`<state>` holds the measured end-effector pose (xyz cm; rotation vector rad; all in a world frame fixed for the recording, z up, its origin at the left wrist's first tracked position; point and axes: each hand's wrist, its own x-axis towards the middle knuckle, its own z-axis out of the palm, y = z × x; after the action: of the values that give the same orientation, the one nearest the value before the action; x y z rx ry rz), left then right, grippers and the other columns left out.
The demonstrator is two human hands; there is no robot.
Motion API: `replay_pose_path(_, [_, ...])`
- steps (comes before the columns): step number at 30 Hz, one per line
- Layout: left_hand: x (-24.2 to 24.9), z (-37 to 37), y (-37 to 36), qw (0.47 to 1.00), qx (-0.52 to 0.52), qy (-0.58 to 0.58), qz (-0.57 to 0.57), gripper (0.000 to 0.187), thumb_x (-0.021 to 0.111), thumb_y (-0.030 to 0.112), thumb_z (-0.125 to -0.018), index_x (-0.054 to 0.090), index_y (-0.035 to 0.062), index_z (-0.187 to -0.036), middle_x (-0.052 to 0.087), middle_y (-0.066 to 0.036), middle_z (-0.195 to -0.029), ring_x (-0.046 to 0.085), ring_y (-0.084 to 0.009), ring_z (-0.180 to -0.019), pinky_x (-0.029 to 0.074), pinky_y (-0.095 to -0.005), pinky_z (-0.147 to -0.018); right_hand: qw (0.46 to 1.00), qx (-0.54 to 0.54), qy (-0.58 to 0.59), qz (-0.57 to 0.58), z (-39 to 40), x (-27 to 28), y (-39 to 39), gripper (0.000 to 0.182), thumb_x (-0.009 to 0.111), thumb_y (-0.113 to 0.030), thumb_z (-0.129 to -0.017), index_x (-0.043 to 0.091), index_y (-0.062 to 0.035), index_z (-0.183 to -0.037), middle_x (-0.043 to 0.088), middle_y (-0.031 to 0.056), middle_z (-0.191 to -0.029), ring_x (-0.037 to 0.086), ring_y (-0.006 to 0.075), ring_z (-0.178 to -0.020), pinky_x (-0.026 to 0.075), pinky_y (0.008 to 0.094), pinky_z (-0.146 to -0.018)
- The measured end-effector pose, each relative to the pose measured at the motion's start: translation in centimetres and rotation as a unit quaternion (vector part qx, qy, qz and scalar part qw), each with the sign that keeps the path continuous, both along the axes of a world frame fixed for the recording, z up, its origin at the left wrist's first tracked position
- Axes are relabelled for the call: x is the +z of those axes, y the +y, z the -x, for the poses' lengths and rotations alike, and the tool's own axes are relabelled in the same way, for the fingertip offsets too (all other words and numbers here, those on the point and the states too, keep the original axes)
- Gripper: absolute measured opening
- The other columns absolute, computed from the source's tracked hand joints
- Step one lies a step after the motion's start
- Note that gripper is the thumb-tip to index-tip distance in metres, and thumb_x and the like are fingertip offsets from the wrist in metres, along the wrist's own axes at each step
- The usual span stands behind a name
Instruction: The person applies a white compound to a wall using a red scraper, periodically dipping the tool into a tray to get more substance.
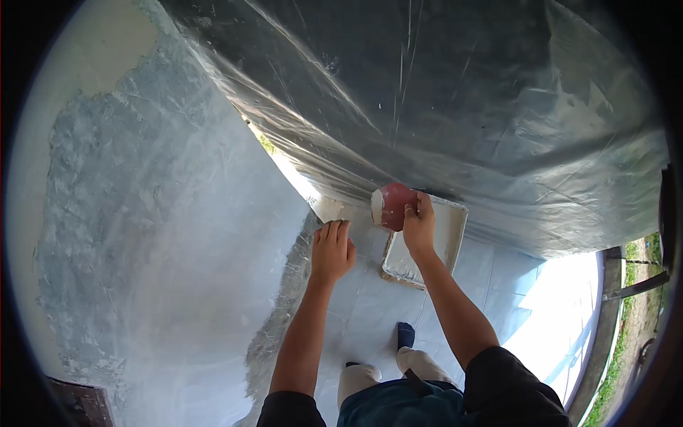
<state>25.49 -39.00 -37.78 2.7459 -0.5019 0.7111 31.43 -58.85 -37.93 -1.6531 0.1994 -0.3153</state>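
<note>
My right hand (420, 226) pinches a reddish plastic putty scraper (398, 205), with white paste along its left edge. Below the scraper lies a rectangular tray (459, 242) with whitish paste inside and smeared on its rim. My left hand (331, 250) is raised beside the wall, left of the tray, its fingers bent together. A thin dark edge shows at those fingertips, but what they hold, if anything, is hidden. The wall (192, 235) on the left carries a grey-white coat with uneven borders.
Wrinkled, translucent plastic sheeting (455, 92) hangs across the top and right. Pale floor tiles (363, 306) lie underneath, with my dark-socked foot (405, 334) on them. Bright light and grass (608, 398) show at the right. A dark brown piece (82, 402) is at lower left.
</note>
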Motion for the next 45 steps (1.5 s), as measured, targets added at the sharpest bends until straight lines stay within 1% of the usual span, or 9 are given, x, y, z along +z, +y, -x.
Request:
replay_pose_path(15, [-14.2, 1.6, -9.7, 0.974, -0.126, 0.187, 0.029, 0.038, 0.058, 0.006, -0.080, 0.053, 0.0022, -0.117, 0.057, -0.015, -0.111, 0.057, -0.0337, -0.102, 0.046, -0.0462, -0.085, 0.986, -0.108, 0.123, 0.040, 7.6, -13.4, -11.5, 0.025, 0.053, -0.001, -0.091, 0.057, -0.0002, -0.116, 0.069, 0.0205, -0.104, 0.067, 0.0322, -0.100, 0.049, 0.0364, -0.086])
replay_pose_path(27, [-23.4, 4.8, -10.5, 0.949, -0.085, 0.297, 0.064, 0.038, 0.058, 0.010, -0.083, 0.053, 0.0013, -0.119, 0.057, -0.017, -0.115, 0.057, -0.0336, -0.105, 0.048, -0.0472, -0.086, 0.969, -0.127, 0.205, 0.057, 12.3, -21.0, -12.3, 0.023, 0.053, -0.006, -0.093, 0.060, 0.0007, -0.114, 0.069, 0.0219, -0.103, 0.067, 0.0340, -0.099, 0.050, 0.0384, -0.086])
replay_pose_path(33, [-29.3, 7.4, -11.1, 0.904, 0.030, 0.382, 0.189, 0.037, 0.059, 0.011, -0.085, 0.052, -0.0007, -0.120, 0.061, -0.018, -0.110, 0.058, -0.0348, -0.104, 0.048, -0.0469, -0.089, 0.965, -0.076, 0.211, 0.136, 11.1, -22.8, -13.6, 0.022, 0.053, -0.005, -0.092, 0.060, 0.0005, -0.113, 0.068, 0.0241, -0.101, 0.066, 0.0401, -0.098, 0.051, 0.0410, -0.083])
replay_pose_path(36, [-31.3, 8.2, -12.1, 0.812, 0.116, 0.490, 0.294, 0.040, 0.060, 0.012, -0.086, 0.051, -0.0018, -0.122, 0.061, -0.018, -0.114, 0.059, -0.0321, -0.108, 0.047, -0.0441, -0.092, 0.965, -0.035, 0.191, 0.173, 9.8, -23.6, -14.7, 0.022, 0.054, -0.001, -0.090, 0.061, -0.0003, -0.111, 0.068, 0.0238, -0.101, 0.066, 0.0415, -0.097, 0.052, 0.0430, -0.082])
replay_pose_path(38, [-32.0, 8.3, -13.2, 0.702, 0.183, 0.571, 0.385, 0.050, 0.060, 0.014, -0.086, 0.044, -0.0007, -0.131, 0.059, -0.018, -0.124, 0.058, -0.0280, -0.112, 0.045, -0.0419, -0.096, 0.965, 0.001, 0.177, 0.195, 9.0, -24.4, -15.4, 0.022, 0.054, 0.001, -0.089, 0.061, -0.0007, -0.110, 0.068, 0.0232, -0.101, 0.066, 0.0416, -0.096, 0.052, 0.0438, -0.081])
replay_pose_path(39, [-32.1, 8.3, -13.7, 0.698, 0.185, 0.575, 0.385, 0.050, 0.060, 0.014, -0.086, 0.044, -0.0007, -0.131, 0.059, -0.018, -0.124, 0.058, -0.0280, -0.112, 0.045, -0.0419, -0.096, 0.962, 0.034, 0.148, 0.226, 8.6, -24.8, -15.8, 0.022, 0.055, 0.000, -0.090, 0.062, 0.0000, -0.111, 0.068, 0.0230, -0.100, 0.066, 0.0407, -0.095, 0.052, 0.0424, -0.080])
replay_pose_path(41, [-32.3, 7.8, -14.8, 0.526, 0.216, 0.615, 0.546, 0.061, 0.061, 0.014, -0.085, 0.035, 0.0052, -0.140, 0.051, -0.016, -0.136, 0.050, -0.0273, -0.127, 0.039, -0.0460, -0.104, 0.956, 0.068, 0.120, 0.257, 8.2, -25.3, -16.4, 0.021, 0.055, -0.001, -0.092, 0.062, 0.0006, -0.111, 0.069, 0.0227, -0.099, 0.067, 0.0397, -0.093, 0.053, 0.0409, -0.079])
replay_pose_path(44, [-34.3, 7.9, -16.5, 0.408, 0.205, 0.591, 0.665, 0.068, 0.058, 0.013, -0.083, 0.030, 0.0087, -0.144, 0.045, -0.013, -0.143, 0.040, -0.0300, -0.137, 0.029, -0.0492, -0.112, 0.947, 0.127, 0.105, 0.274, 7.4, -25.4, -16.8, 0.020, 0.056, 0.000, -0.090, 0.062, 0.0002, -0.110, 0.068, 0.0225, -0.100, 0.066, 0.0412, -0.093, 0.052, 0.0425, -0.078])
replay_pose_path(45, [-34.2, 7.6, -17.2, 0.406, 0.207, 0.592, 0.665, 0.068, 0.058, 0.013, -0.083, 0.030, 0.0087, -0.144, 0.045, -0.013, -0.143, 0.040, -0.0300, -0.137, 0.029, -0.0492, -0.112, 0.942, 0.145, 0.103, 0.286, 7.3, -25.8, -17.0, 0.020, 0.056, 0.001, -0.090, 0.062, 0.0003, -0.109, 0.068, 0.0216, -0.100, 0.066, 0.0408, -0.093, 0.052, 0.0427, -0.077])
